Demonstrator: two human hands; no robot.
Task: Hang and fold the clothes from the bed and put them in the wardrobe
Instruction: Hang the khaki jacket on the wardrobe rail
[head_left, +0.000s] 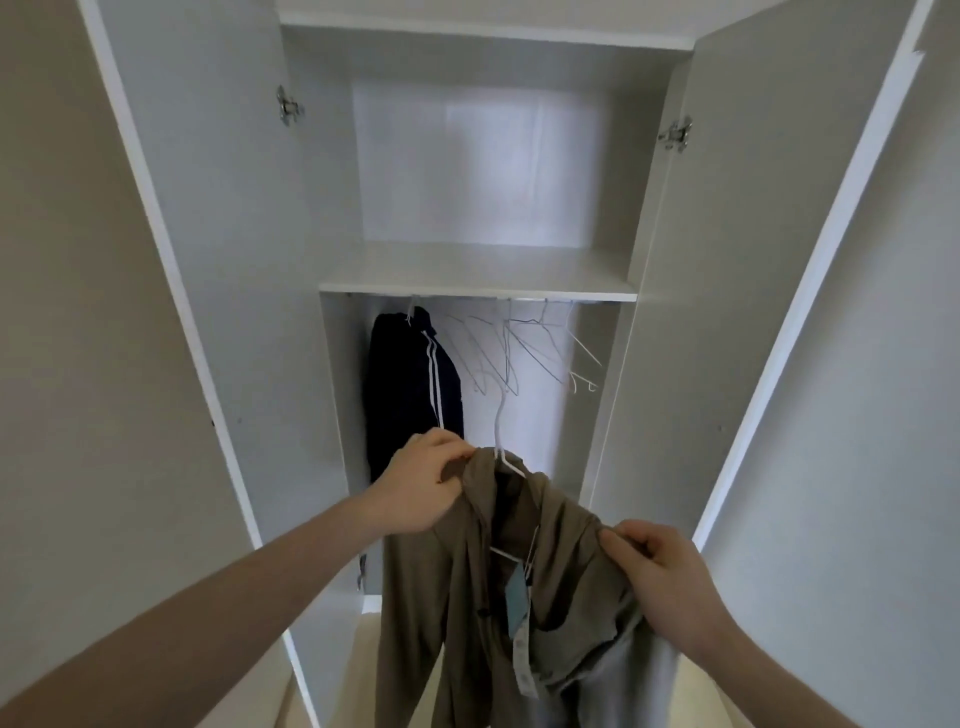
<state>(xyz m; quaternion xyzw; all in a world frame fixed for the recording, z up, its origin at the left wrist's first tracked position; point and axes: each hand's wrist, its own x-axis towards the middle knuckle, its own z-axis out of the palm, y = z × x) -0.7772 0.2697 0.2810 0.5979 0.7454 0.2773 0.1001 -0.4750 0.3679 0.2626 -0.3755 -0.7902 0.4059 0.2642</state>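
Observation:
A khaki shirt (467, 613) with paper tags hangs on a white wire hanger (500, 431) in front of the open white wardrobe (478, 286). My left hand (421, 488) pinches the shirt's collar at the left shoulder. My right hand (665, 577) grips the fabric at the right shoulder. The hanger's hook points up toward the rail, below the shelf. A dark navy jacket with white stripes (410, 384) hangs at the rail's left end.
Several bare wire hangers (524, 348) hang on the rail to the right of the jacket. Both wardrobe doors (208, 260) stand wide open on either side. The upper shelf compartment (478, 171) holds nothing visible.

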